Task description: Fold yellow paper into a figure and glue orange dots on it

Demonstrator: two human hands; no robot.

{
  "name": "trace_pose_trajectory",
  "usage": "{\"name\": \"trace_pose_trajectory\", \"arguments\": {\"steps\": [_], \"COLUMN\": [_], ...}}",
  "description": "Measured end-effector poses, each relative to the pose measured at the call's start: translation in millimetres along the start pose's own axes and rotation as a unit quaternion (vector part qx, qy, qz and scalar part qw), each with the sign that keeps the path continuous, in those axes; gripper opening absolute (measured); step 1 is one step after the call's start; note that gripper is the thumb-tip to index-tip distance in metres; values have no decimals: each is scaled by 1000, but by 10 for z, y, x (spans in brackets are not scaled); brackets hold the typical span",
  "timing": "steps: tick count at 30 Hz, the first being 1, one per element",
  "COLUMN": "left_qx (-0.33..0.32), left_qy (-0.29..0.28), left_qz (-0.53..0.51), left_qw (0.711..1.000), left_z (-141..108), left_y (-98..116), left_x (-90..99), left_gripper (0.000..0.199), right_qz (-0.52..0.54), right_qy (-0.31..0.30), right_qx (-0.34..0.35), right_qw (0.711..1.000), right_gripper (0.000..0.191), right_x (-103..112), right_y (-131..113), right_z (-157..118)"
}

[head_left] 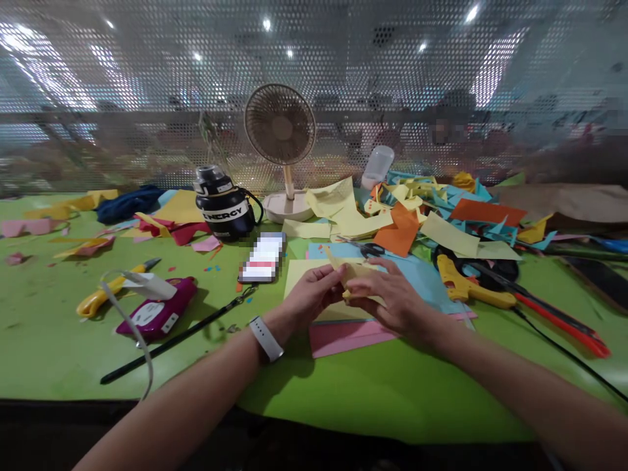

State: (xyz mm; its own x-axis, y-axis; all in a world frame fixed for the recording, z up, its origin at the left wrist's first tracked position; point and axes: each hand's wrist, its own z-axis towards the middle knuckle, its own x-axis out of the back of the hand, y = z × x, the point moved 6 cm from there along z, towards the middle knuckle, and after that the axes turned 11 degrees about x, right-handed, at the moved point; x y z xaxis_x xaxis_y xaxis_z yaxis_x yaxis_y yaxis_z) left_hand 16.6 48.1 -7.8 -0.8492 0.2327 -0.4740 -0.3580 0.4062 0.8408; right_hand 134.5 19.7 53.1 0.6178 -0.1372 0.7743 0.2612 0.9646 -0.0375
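Note:
Between my hands is a small piece of pale yellow paper point(354, 272), partly hidden by my fingers. My left hand point(316, 291) pinches its left side between thumb and fingers. My right hand point(387, 294) is closed on the paper from the right, with the fingers bent over it. Below them lie stacked sheets: a yellow sheet point(299, 271), a blue sheet point(426, 281) and a pink sheet point(338, 339). Just behind my hands rest dark-handled scissors point(370, 249).
A phone point(263, 258), a black bottle point(223, 209) and a fan point(282, 127) stand or lie behind. Left are a purple power bank point(157, 313) and a yellow cutter point(115, 288). A yellow glue gun point(471, 288), red-handled tool point(564, 320) and paper scraps point(412, 196) are right.

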Motion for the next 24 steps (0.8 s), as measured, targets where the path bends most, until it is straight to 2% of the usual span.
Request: {"name": "trace_pose_trajectory", "arguments": {"steps": [4, 6, 8, 11, 14, 16, 20, 24], "left_qx": [-23, -26, -39, -77, -93, -89, -68, -84], "left_qy": [-44, -82, -100, -73, -31, -18, -27, -29], "left_qz": [-23, 3, 62, 159, 192, 188, 129, 30], "left_qw": [998, 996, 992, 982, 976, 978, 989, 996], "left_z": [-25, -58, -95, -117, -88, -59, -16, -7], "left_y": [-4, -5, 1, 21, 13, -10, -51, -10], "left_x": [-57, -116, -165, -180, -136, -103, -75, -61], "left_gripper": [31, 45, 49, 36, 25, 24, 23, 20], "right_qz": [-19, -11, 3, 14, 6, -5, -52, -88], "right_qy": [-23, -32, -41, -40, -32, -21, 12, 88], "right_qx": [-81, -105, -127, -161, -165, -153, -142, -143], "right_qw": [996, 994, 991, 986, 986, 988, 988, 982], "right_gripper": [15, 15, 15, 15, 10, 9, 15, 26], "right_x": [-19, -47, -78, -96, -98, -92, -30, 145], "right_y": [105, 156, 196, 228, 209, 184, 158, 151], "right_z": [-38, -59, -78, -105, -110, -98, -70, -61]}}
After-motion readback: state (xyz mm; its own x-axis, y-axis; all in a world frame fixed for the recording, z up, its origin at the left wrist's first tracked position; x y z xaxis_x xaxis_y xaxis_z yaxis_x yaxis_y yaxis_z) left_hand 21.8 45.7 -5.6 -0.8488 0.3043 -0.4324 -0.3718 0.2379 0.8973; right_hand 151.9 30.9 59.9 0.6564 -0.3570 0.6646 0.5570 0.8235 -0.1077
